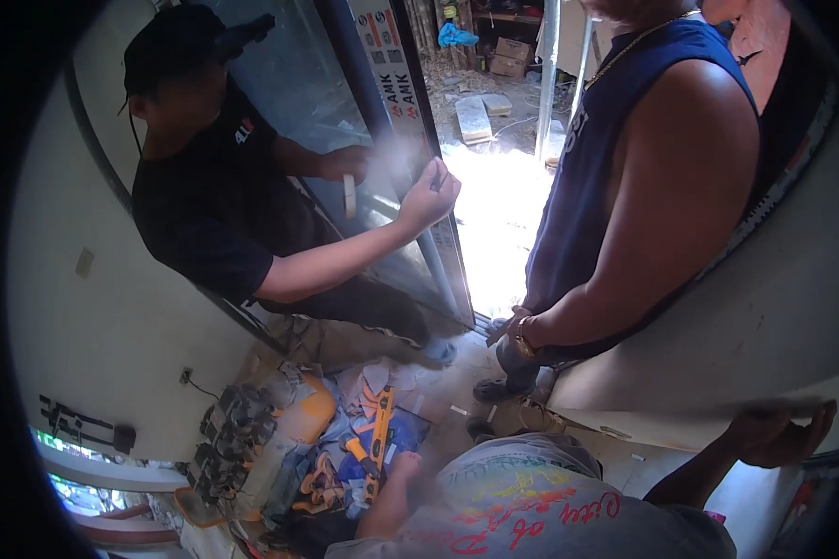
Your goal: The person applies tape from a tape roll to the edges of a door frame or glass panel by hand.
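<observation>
My left hand [403,464] reaches down into a heap of tools on the floor, right beside an orange spirit level [380,430]. The hand is blurred, and whether it grips anything is unclear. My right hand [779,432] is out to the right with its fingers curled on the lower edge of a white wall panel [718,373]. My grey printed shirt [541,508] fills the bottom of the view.
A person in a black shirt and cap [210,177] holds a tape roll [350,196] at the glass door frame [410,121]. A second person in a blue sleeveless shirt [606,177] stands in the doorway. A tool bag [252,433] and orange tools lie on the floor.
</observation>
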The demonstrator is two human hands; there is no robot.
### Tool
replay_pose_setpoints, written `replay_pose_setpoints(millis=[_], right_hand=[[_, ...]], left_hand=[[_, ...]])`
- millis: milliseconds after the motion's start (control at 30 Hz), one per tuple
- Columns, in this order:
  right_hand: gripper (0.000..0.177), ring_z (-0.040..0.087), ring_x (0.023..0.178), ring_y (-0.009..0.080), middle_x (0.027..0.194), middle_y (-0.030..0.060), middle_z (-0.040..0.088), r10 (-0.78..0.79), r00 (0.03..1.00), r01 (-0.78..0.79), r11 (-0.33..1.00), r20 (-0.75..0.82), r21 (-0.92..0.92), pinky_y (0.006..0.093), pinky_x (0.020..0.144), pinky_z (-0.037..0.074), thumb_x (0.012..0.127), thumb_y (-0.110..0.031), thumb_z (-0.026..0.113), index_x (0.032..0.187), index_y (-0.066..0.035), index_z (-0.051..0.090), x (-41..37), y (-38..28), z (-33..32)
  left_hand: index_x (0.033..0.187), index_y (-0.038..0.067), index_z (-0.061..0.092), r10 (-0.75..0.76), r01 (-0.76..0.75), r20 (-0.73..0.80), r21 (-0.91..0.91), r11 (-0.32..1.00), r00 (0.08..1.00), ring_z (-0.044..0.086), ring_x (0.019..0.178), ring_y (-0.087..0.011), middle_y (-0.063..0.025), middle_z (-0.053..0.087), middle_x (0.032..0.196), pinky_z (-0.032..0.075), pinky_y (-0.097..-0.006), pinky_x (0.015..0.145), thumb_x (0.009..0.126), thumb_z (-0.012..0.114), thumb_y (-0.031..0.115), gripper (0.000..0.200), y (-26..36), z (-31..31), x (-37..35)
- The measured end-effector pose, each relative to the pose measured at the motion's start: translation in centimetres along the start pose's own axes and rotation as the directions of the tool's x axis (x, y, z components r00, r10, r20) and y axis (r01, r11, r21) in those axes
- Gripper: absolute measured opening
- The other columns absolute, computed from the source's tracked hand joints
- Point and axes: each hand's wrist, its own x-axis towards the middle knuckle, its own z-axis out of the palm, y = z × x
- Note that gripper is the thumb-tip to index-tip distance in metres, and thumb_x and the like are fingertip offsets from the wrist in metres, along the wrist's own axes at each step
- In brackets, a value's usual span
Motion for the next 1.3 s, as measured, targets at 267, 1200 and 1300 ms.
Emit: replay_pose_setpoints(millis=[267, 1200, 1300], right_hand=[[0.036, 0.059, 0.096, 0.0316, 0.11, 0.0202, 0.055, 0.078, 0.996, -0.089, 0.958, -0.048, -0.272, 0.0395, 0.087, 0.047, 0.094, -0.027, 0.045, 0.113, 0.004, 0.046, -2.2, -1.2, -1.1], [0.037, 0.06, 0.092, 0.0308, 0.104, 0.0197, 0.058, 0.094, 0.995, -0.081, 0.963, 0.04, -0.255, 0.0403, 0.085, 0.047, 0.094, -0.032, 0.044, 0.101, 0.004, 0.052, -3.3, 0.6, -1.3], [0.037, 0.06, 0.092, 0.0308, 0.103, 0.0197, 0.058, 0.103, 0.994, -0.09, 0.967, 0.042, -0.24, 0.0404, 0.085, 0.047, 0.094, -0.032, 0.044, 0.1, 0.004, 0.053, -3.4, 0.5, -0.8]], left_hand=[[0.082, 0.008, 0.068, 0.005, 0.001, 0.071, -0.095, 0.995, 0.997, 0.064, 0.082, -0.0258, -0.0118, 0.067, 0.087, 0.049, -0.0344, 0.074, 0.073, 0.06, 0.018, 0.015, 0.7, 2.2, -0.1], [0.083, 0.004, 0.068, 0.216, -0.269, 0.303, 0.149, 0.951, 0.928, 0.063, 0.07, -0.0181, -0.0102, 0.066, 0.076, 0.05, -0.0298, 0.066, 0.068, 0.057, 0.008, 0.019, 16.4, 6.6, 2.4], [0.083, 0.004, 0.067, 0.187, -0.239, 0.332, 0.121, 0.964, 0.925, 0.062, 0.07, -0.0181, -0.0106, 0.066, 0.076, 0.05, -0.0303, 0.065, 0.068, 0.057, 0.007, 0.019, 16.7, 7.9, 2.9]])
